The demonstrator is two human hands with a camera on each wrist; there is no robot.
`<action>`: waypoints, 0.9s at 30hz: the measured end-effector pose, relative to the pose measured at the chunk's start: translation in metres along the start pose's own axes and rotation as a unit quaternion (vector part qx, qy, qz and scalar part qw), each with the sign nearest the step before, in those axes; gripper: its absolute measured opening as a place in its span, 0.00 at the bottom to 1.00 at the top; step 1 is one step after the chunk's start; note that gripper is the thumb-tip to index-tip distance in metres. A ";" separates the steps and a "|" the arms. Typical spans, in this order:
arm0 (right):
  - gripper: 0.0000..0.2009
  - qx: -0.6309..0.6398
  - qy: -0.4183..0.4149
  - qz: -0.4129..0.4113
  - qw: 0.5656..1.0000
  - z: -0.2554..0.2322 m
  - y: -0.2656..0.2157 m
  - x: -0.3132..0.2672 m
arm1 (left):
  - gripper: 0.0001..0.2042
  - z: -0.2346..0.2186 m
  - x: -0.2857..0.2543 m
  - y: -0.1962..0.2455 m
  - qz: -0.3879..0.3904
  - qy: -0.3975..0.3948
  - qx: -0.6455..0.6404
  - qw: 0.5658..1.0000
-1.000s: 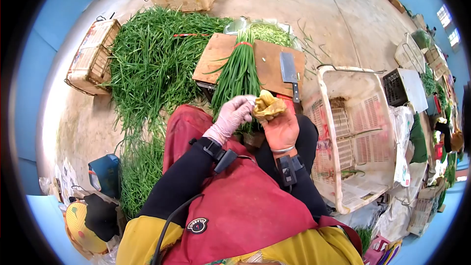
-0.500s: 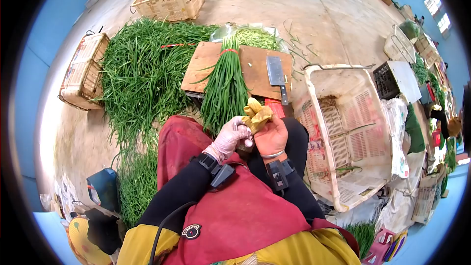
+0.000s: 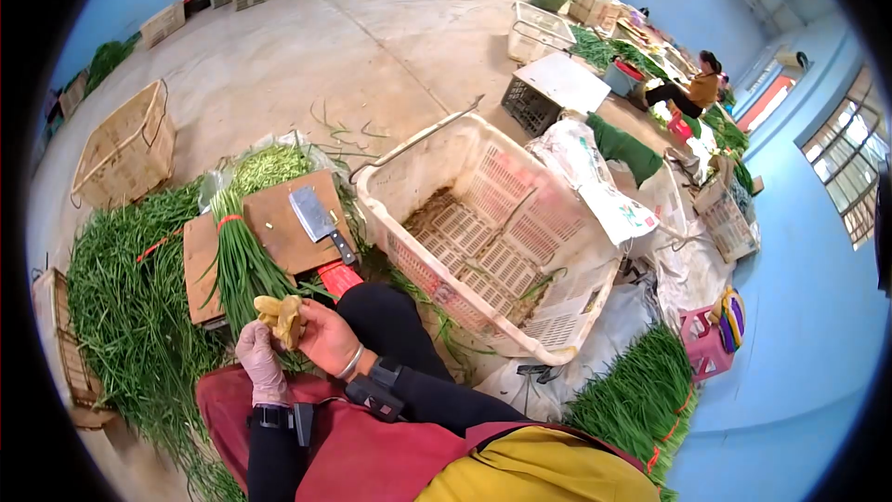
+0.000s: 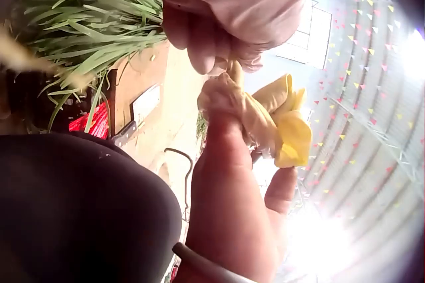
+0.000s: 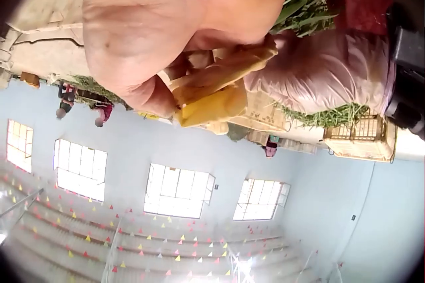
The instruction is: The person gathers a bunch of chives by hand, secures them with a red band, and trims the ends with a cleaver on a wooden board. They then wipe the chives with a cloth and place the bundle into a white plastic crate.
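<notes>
A crumpled yellow glove [image 3: 282, 318] is between the two hands, above the lap. My left hand [image 3: 260, 360], in a thin pale glove, pinches one end of it; the left wrist view shows those fingertips curled on the glove [image 4: 287, 130]. My bare right hand [image 3: 327, 339], with a bangle at the wrist, grips its other side between thumb and fingers, as the right wrist view also shows on the yellow glove [image 5: 219, 100]. Just beyond the hands, a tied bunch of green stalks [image 3: 243, 265] lies on a brown board [image 3: 276, 230], beside a cleaver [image 3: 311, 214].
A large empty crate [image 3: 483, 302] stands right of the board. Loose greens [image 3: 121, 288] are heaped at the left, near another crate [image 3: 125, 144]. More tied greens [image 3: 632, 390] and a pink stool [image 3: 706, 344] are at the right. A seated person [image 3: 697, 88] is farther off.
The head view has swung right and up, bringing the right side of the room into sight. Both hands still hold the yellow glove, which has shifted slightly in their fingers.
</notes>
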State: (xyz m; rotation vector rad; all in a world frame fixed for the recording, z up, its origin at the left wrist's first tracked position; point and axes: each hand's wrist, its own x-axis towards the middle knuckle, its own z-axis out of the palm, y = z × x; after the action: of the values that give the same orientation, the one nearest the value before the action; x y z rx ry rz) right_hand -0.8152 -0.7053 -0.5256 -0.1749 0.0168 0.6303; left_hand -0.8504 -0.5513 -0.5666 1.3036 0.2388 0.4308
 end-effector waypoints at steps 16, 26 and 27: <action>0.13 -0.110 -0.001 0.014 0.994 -0.028 0.012 0.009 | 0.14 0.017 -0.008 0.020 -0.002 -0.071 -0.005 0.997; 0.15 -0.068 -0.013 0.058 0.996 -0.004 0.009 -0.002 | 0.12 0.012 -0.002 0.027 -0.014 -0.028 -0.056 0.998; 0.15 -0.060 -0.029 0.061 0.996 -0.003 0.010 -0.001 | 0.12 0.010 -0.002 0.028 -0.008 -0.028 -0.060 0.998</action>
State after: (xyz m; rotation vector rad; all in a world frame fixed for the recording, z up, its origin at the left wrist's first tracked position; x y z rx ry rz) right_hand -0.8218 -0.6980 -0.5298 -0.2742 -0.0670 0.7585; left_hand -0.8529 -0.5556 -0.5373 1.1937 0.1741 0.3895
